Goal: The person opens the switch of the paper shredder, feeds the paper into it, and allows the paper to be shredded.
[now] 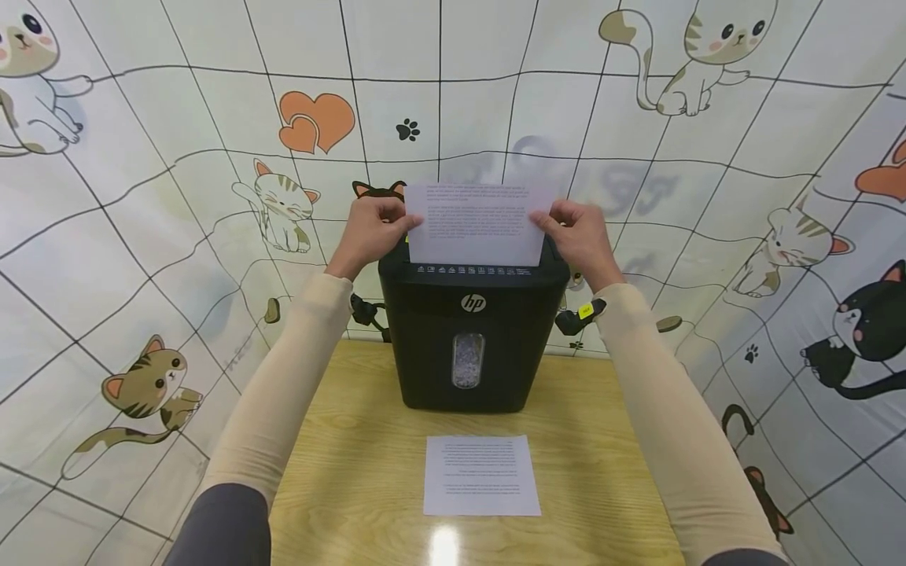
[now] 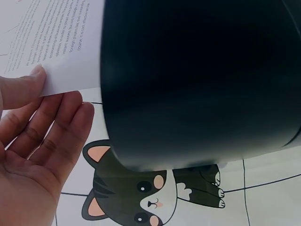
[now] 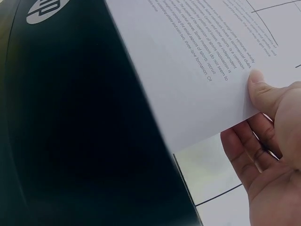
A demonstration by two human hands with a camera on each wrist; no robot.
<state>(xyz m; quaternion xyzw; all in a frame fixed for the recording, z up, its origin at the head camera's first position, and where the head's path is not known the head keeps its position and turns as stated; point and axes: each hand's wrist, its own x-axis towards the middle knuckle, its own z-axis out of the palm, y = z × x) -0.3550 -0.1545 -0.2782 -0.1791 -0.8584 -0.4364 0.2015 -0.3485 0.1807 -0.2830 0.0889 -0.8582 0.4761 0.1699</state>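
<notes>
A printed sheet of paper (image 1: 476,224) stands upright at the top of a black HP paper shredder (image 1: 432,338), its lower edge at the slot. The left hand (image 1: 373,228) pinches the sheet's left edge between thumb and fingers. On the opposite edge the right hand (image 1: 579,236) pinches it the same way. Both wrist views show a thumb on the printed face, with fingers behind the paper. Through the shredder's front window (image 1: 468,362) shredded bits are visible. A second printed sheet (image 1: 481,475) lies flat in front of the machine.
The shredder stands on a light wooden table (image 1: 354,472), near its back edge. Behind and to both sides hangs a white sheet-like backdrop (image 1: 474,114) with grid lines and cartoon cats. A wrist camera with a yellow label (image 1: 584,311) sits on the right wrist.
</notes>
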